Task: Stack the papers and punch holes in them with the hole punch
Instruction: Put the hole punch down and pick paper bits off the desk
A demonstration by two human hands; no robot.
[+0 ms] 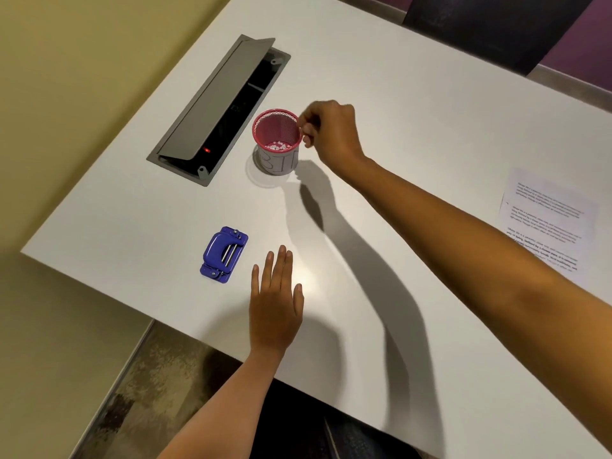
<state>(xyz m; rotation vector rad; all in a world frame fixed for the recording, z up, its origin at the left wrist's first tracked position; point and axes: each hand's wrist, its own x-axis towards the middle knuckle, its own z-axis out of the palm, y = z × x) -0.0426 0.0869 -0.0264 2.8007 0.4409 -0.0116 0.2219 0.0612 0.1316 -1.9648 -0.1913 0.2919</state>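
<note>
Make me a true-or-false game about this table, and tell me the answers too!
1. The right hand pinches the rim of the pink cup. True.
2. The left hand grips the hole punch. False: it lies flat and open on the table, beside the punch and not touching it.
3. The pink cup is empty. False: little white paper dots lie at its bottom.
4. The papers lie far over on the person's right, away from the hole punch. True.
</note>
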